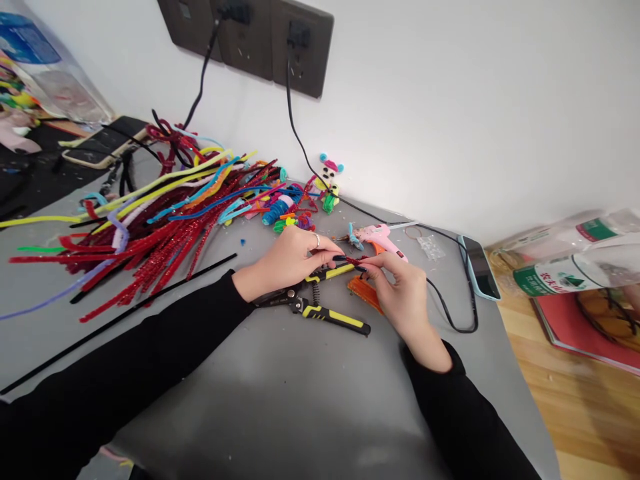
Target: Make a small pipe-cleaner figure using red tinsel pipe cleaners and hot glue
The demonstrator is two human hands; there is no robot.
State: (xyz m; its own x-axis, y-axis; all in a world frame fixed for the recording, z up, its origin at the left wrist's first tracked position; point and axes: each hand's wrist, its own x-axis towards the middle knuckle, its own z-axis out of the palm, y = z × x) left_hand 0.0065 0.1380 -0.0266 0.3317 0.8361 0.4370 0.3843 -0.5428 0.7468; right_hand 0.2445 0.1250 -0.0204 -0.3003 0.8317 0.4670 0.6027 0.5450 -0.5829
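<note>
Both hands meet over the middle of the grey table. A short piece of red glittery pipe cleaner (354,261) runs between their fingertips. My left hand (295,259) pinches its left end, and my right hand (400,293) pinches the right end. Below them lie pliers (330,319) with black and yellow handles and a spring, partly hidden by my left hand. An orange piece (367,293) rests beside my right hand. Just behind is a pink glue gun (379,239), with light blue fuzzy bits near its tip.
A big heap of coloured pipe cleaners (150,233) covers the left side. Against the wall stands a small fuzzy figure (329,183). A phone (480,267) and a black cable (435,230) lie at right. Plastic bottles (565,273) lie beyond the table edge. Another phone (105,143) is at back left.
</note>
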